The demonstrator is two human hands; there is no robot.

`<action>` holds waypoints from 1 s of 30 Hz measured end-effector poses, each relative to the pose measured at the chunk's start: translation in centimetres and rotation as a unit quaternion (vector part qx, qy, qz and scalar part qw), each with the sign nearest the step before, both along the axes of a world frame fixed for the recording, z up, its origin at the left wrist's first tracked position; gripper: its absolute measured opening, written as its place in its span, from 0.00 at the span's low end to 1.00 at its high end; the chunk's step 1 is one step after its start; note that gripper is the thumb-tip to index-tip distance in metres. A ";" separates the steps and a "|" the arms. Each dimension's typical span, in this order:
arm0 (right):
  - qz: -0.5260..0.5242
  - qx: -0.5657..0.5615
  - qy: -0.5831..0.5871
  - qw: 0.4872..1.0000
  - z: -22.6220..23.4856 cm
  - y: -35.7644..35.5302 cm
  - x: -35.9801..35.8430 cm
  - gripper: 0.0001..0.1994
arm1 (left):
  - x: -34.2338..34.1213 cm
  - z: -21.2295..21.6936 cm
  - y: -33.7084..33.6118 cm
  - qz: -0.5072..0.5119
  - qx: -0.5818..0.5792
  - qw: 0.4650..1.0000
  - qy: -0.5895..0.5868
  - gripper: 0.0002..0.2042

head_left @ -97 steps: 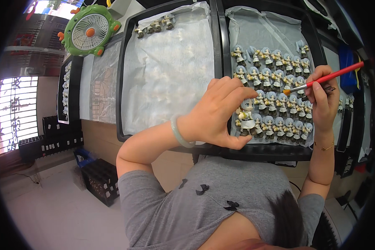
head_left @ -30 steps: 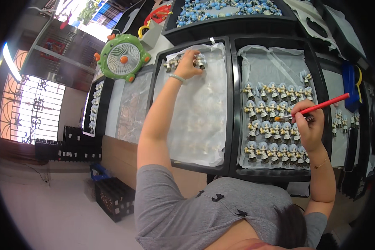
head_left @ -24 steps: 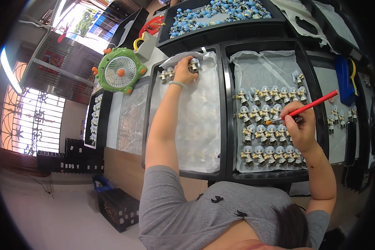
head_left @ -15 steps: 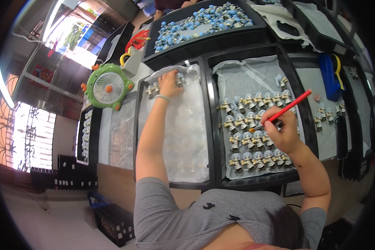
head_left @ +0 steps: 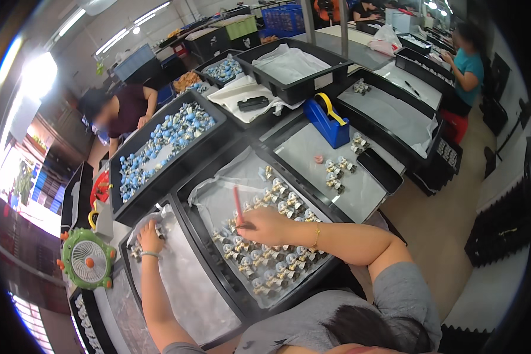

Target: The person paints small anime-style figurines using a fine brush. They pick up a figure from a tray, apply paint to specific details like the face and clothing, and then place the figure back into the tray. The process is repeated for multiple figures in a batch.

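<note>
The work looked only begun on the receiving side: the left hand lay with fingers curled over a small cluster of figurines at the far-left corner of the left tray, whose white liner was otherwise bare, and I could not tell whether it pinched one or merely rested on them. Only about three or four pieces showed there. The right hand was closed around a red paintbrush, its handle pointing toward the far side, hovering over the middle tray. That tray carried the bulk of the small grey-and-tan figurines in roughly four or five loose rows, somewhere around thirty to forty, too small to count exactly. So most pieces seemed to remain to be handled. Farther right, a flat grey tray held about eight more figurines near a blue tape dispenser. One black bin of blue-and-white pieces sat on the far left, beside one green fan. Two other people worked at the far tables.
</note>
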State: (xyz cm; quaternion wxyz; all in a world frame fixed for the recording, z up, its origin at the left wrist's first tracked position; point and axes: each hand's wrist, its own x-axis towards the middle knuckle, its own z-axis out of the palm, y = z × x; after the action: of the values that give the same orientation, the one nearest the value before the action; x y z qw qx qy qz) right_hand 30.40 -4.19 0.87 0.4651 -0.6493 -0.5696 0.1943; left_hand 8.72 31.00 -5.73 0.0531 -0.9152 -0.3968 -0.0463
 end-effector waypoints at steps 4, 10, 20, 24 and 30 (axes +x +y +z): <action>0.063 -0.097 -0.106 0.988 -1.9 0.7 0.8 0.16 | -0.8 0.3 -0.4 -0.011 0.022 1.000 -0.009 0.29; 0.107 -0.211 -0.161 0.958 -3.6 1.6 1.3 0.18 | 0.6 10.1 -7.7 -0.214 0.043 0.955 -0.200 0.18; 0.114 -0.328 -0.205 0.915 -5.9 2.2 2.0 0.18 | 1.1 25.8 -32.6 -0.575 -0.258 0.584 -0.511 0.10; 0.108 -0.309 -0.233 0.916 -5.1 1.6 1.7 0.17 | 1.0 25.2 -35.1 -0.633 -0.327 0.443 -0.544 0.10; 0.093 -0.271 -0.234 0.929 -4.9 1.8 1.4 0.18 | -0.7 25.3 -37.8 -0.710 -0.277 0.292 -0.578 0.10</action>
State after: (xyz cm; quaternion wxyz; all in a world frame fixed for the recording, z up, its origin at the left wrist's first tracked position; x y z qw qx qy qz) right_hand 31.78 -2.36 -3.99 0.1050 -0.7213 -0.6462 0.2261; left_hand 8.06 -6.80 19.55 -0.4998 -0.5368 0.4908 -0.4703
